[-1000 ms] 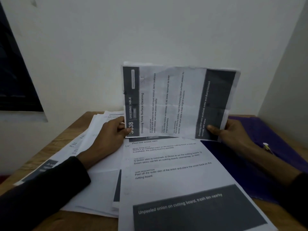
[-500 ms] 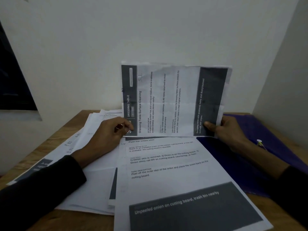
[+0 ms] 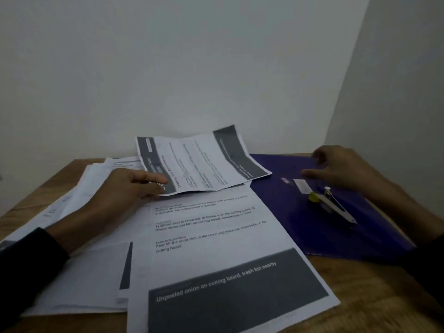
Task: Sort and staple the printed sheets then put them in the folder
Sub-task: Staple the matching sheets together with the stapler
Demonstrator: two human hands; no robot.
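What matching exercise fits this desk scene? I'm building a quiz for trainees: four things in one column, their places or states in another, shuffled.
Things:
1. stapler
2. dressing table sheet
3. onion sheet
4. right hand

Places or states:
A. flat on the paper pile, nearest the camera
B. lying on the purple folder
C. above the folder, holding nothing
D. pinched at one corner by the left hand

Pairs: 1-B, 2-D, 3-A, 4-C

Matt creased paper sheets point(image 3: 204, 164); smooth purple plastic folder point(image 3: 300, 212); metal stapler point(image 3: 334, 205); wood-grain table point(image 3: 360, 296).
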